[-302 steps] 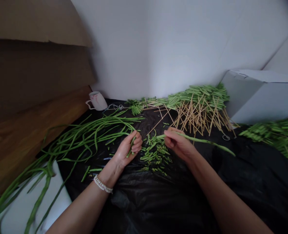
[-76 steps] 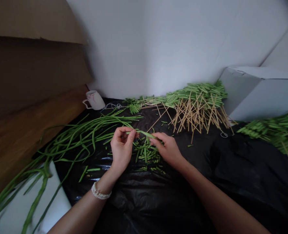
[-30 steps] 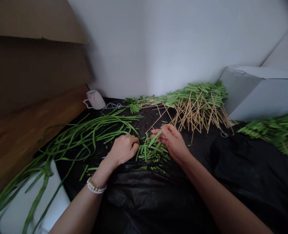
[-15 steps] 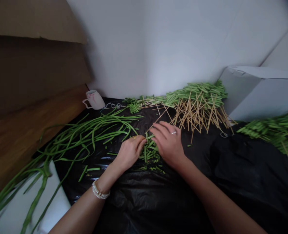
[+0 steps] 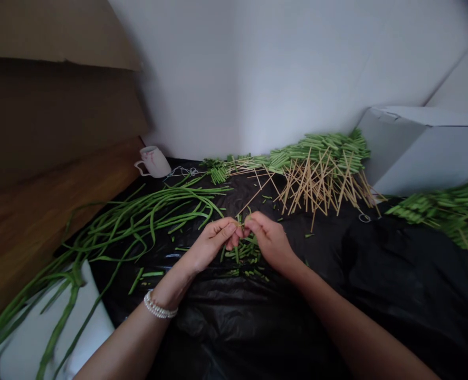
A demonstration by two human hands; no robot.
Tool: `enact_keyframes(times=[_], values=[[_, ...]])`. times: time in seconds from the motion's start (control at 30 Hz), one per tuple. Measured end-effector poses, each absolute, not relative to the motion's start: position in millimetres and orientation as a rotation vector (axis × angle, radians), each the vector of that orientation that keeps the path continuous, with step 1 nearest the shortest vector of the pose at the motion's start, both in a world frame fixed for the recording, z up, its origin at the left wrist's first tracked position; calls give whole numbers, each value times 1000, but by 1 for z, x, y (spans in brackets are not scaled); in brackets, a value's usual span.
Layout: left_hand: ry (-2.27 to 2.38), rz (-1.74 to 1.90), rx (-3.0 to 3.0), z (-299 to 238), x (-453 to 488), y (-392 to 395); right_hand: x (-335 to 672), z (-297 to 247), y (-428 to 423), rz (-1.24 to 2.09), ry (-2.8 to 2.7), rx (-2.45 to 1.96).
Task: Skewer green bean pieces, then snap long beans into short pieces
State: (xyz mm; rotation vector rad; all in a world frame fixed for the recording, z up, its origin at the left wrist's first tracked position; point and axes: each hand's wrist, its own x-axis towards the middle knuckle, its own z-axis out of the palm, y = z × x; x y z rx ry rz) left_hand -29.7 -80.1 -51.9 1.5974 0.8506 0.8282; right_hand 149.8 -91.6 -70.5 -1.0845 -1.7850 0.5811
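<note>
The left hand (image 5: pixel 212 241) and right hand (image 5: pixel 273 240) are close together above the pile of bean pieces (image 5: pixel 245 254), thumb and fingers of each pinched together; any gripped item is too small to identify. Long beans (image 5: pixel 178 196) lie left of the pile; wooden sticks (image 5: pixel 307 184) lie beyond it, rightward.

Fingers (image 5: pixel 227 231) over cut green pieces (image 5: pixel 245 253)
</note>
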Motion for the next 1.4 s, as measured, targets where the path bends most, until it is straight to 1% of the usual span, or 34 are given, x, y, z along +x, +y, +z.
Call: enact_keyframes(times=[0.07, 0.13, 0.2, 0.27, 0.33, 0.37, 0.43, 0.53, 0.63, 0.73, 0.83, 0.9, 1.03, 1.13, 1.23, 1.33, 1.4], values=[[830, 743, 1636, -51, -30, -81, 153, -70, -89, 686, -1610, -1100], [886, 702, 1762, -51, -30, -81, 158, -73, -85, 640, -1590, -1153], [1007, 827, 1848, -53, -32, -76, 162, -79, -82, 499, -1697, -1238], [1174, 1052, 1863, -57, -39, -67, 164, -86, -79, 307, -1828, -1326], [1409, 1232, 1933, -61, -51, -56, 164, -93, -78, 137, -1890, -1390], [1546, 1241, 2015, -63, -59, -51, 164, -96, -78, 91, -1897, -1402], [1849, 1110, 2193, -65, -74, -43, 164, -100, -77, 73, -1902, -1379], [2150, 761, 2278, -69, -88, -38, 165, -101, -76, 102, -1925, -1332], [2279, 449, 2218, -72, -91, -38, 164, -101, -76, 113, -1962, -1343], [2323, 303, 2182, -76, -90, -36, 164, -100, -76, 112, -1980, -1358], [2317, 409, 2172, -76, -90, -34, 164, -101, -76, 129, -1968, -1360], [2241, 653, 2126, -74, -89, -34, 164, -101, -76, 150, -1954, -1352], [1811, 1249, 1879, -66, -82, -38, 164, -101, -76, 179, -1934, -1334], [1667, 1464, 1869, -62, -69, -49, 164, -98, -76, 244, -1905, -1320], [1561, 1478, 2170, -63, -50, -64, 163, -92, -75, 502, -1781, -1303], [1224, 1357, 2512, -69, -31, -79, 162, -85, -76, 988, -1499, -1227], [987, 1200, 2713, -74, -22, -87, 161, -80, -78, 1275, -1345, -1115]])
